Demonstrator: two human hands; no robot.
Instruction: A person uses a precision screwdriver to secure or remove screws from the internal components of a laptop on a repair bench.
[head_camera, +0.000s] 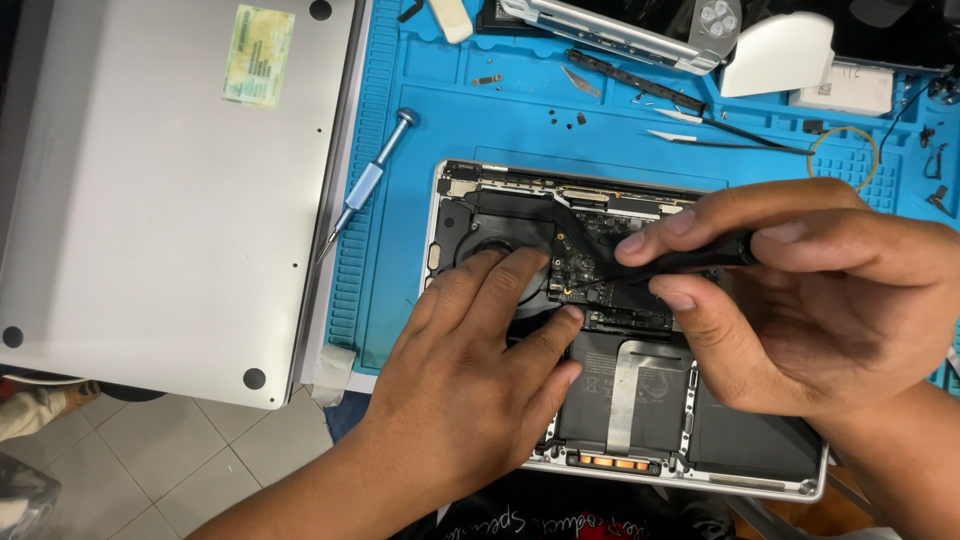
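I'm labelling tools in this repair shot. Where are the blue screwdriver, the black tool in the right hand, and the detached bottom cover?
blue screwdriver (366, 184): head view, on its handle.
black tool (700, 254): head view, mid-shaft between the fingers.
bottom cover (150, 200): head view, bare middle of the panel.

The left hand (470, 370) covers the middle of the opened laptop (620, 400), hiding part of its fan and battery. The right hand (800, 300) hides most of the thin black tool (690, 258) it pinches and the laptop's right side. The silver cover (150, 180) in the upper left of the frame is cut off by the top and left edges. The small parts (565, 117) on the blue mat (400, 250) are too small to tell.
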